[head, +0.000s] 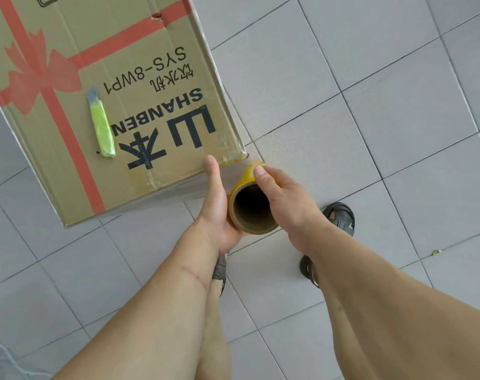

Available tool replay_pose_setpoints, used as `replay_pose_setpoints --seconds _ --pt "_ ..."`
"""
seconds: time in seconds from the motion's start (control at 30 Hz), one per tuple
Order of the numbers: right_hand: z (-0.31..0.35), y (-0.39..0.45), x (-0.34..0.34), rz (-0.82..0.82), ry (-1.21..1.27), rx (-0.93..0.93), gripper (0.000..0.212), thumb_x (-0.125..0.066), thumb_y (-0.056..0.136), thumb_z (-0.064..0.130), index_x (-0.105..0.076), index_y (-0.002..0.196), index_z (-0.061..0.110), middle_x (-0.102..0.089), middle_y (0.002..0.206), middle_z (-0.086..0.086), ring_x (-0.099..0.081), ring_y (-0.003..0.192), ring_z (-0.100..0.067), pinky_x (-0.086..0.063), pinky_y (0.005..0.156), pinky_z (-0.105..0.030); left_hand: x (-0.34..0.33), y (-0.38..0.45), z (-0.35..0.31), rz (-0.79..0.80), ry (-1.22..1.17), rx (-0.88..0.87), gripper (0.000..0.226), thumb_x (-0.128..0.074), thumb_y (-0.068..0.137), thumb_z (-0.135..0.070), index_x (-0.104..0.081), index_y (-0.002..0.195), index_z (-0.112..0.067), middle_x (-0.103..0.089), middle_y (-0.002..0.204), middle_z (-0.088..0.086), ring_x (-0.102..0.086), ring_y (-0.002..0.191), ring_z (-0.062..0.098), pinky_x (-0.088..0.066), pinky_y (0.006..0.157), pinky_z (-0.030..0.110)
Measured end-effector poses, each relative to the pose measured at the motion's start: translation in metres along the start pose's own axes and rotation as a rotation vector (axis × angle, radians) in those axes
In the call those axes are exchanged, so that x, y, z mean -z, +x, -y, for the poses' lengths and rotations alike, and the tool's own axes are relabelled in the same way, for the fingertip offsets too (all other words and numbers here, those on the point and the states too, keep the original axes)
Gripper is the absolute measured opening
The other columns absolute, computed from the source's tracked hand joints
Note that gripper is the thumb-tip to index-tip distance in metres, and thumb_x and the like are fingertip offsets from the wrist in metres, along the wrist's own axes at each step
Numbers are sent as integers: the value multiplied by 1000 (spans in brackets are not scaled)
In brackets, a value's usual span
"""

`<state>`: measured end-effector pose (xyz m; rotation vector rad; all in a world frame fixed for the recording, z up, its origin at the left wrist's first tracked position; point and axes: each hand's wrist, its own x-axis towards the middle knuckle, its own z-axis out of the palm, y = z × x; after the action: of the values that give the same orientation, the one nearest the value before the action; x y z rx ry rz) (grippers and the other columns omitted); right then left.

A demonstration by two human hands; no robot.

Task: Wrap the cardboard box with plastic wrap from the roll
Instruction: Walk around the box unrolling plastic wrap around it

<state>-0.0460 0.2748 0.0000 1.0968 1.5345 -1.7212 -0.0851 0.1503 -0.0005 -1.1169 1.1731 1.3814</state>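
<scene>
Both hands (219, 204) (280, 198) grip roll (250, 207) at box (101, 78) near corner (open tiled floor (370, 133) rightward).

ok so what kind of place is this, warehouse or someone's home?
Can't tell for sure; probably an indoor room at home or a small shop. Plain grey square floor tiles, a printed brown cardboard box standing directly on them, and the person's open sandals. No shelving or pallets in view.

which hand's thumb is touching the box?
The left hand: its thumb lies against the cardboard box at the near edge. The right hand touches only the wrap roll, thumb on top.
</scene>
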Motion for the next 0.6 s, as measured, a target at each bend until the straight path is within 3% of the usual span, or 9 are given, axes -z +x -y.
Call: replay_pose_setpoints --seconds 0.13,0.27,0.37,0.47,0.6 --pt "5 1 13 14 -31 -1 62 -61 84 63 -51 139 35 -56 129 6 -52 113 -12 -42 80 -22 -12 5 1 -195 53 -54 120 -25 71 -110 -68 143 -23 -81 126 16 -74 122 38 -55 112 59" --pt "6 1 18 85 -18 -2 62 -58 85 64 -48 141 39 -52 138 7 -49 121 -12 -40 93 -27 -23 3 -6 -237 -12 -96 107 -37 81 -103 -71 139 -20 -83 117 20 -78 114 40 -61 105 58" --pt "10 7 33 78 -63 17 58 -58 87 62 -51 138 36 -59 130 4 -56 117 -15 -48 101 -36 -32 1 -8 -142 -76 -17 119 -31 75 -108 -73 136 -13 -82 120 23 -76 118 42 -60 105 58" --pt "17 13 47 68 -101 46 51 -60 90 56 -54 135 32 -62 122 4 -59 111 -14 -51 95 -33 -44 1 -7 -143 -132 18 131 -29 66 -113 -69 140 -12 -80 125 23 -74 121 44 -56 109 63" --pt "24 19 56 138 -180 55 56 -60 88 59 -49 138 37 -60 122 4 -57 110 -15 -47 89 -28 -60 7 -7 -339 -125 -86 114 -23 78 -107 -69 139 -22 -84 116 12 -76 116 35 -57 111 57"
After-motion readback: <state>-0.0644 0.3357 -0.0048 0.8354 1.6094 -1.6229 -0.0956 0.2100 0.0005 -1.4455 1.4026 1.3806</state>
